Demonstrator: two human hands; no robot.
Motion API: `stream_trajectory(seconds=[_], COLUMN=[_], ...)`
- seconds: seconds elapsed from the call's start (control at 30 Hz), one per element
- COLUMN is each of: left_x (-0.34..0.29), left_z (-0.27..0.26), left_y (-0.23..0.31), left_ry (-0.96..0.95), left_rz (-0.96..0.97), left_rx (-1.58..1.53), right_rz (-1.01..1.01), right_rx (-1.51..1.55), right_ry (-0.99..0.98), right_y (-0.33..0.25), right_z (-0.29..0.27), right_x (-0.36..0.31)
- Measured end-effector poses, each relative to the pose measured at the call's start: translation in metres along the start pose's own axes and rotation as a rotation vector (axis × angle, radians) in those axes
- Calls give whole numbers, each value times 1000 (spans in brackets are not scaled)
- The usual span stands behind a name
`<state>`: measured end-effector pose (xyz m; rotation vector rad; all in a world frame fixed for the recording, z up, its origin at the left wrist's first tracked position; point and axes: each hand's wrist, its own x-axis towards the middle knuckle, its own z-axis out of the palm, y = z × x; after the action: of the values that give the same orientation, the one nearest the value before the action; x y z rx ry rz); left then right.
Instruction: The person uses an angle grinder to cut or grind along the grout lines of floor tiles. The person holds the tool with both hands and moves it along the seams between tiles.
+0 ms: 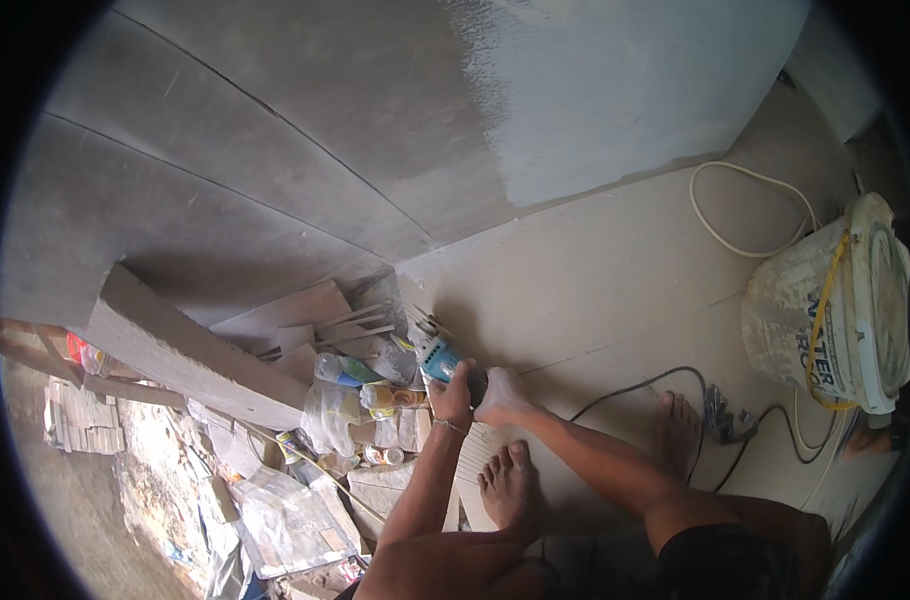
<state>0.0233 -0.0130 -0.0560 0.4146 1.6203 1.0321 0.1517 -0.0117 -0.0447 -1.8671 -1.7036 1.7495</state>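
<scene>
My left hand (453, 395) is wrapped round the teal body of an angle grinder (436, 357), held low over the floor. My right hand (502, 397) is closed at the dark rear end of the same grinder; its fingers are partly hidden. The grinder's head points away from me, toward the corner by the wall, and its disc is too small to make out clearly. Under my hands lies a pale tile (483, 462) with a ridged pattern. My bare feet, the left foot (507, 484) and the right foot (678, 428), stand close by.
A stained white bucket (790, 310) lies tilted at the right, near a looped pale hose (720, 245). A black cord (640, 385) crosses the floor. Left of the grinder are plastic bottles (380, 397), tile offcuts (295, 312) and a long slab (200, 345). A part-painted wall (615, 90) rises ahead.
</scene>
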Motion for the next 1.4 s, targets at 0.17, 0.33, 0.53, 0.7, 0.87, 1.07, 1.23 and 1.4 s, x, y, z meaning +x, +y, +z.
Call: stream_trajectory(seconds=[0.17,0.33,0.53,0.7,0.87,1.07,1.23,1.4], left_x=[-8,-11,-5,-12,-18,-20,-23,-23], left_z=[3,6,2,4,6,6,9,10], left_y=[-1,-6,-18,-21,-20,-21,-20,-22], left_ry=[-9,43,33,27,17,5,30,50], left_rz=[-4,-2,-34,5,10,-1,11,-5], left_rx=[-28,-29,14,-2,2,-8,-6,15], right_rz=[1,-17,-21,-22,-21,-15,-6,-24], right_rx=[2,9,19,15,36,36,24,58], right_ry=[-3,2,-16,11,23,24,12,10], right_y=[2,6,16,21,23,21,24,29], right_z=[-3,-3,1,4,3,-1,0,6], right_x=[-6,-10,-9,-12,-17,-22,-22,-17])
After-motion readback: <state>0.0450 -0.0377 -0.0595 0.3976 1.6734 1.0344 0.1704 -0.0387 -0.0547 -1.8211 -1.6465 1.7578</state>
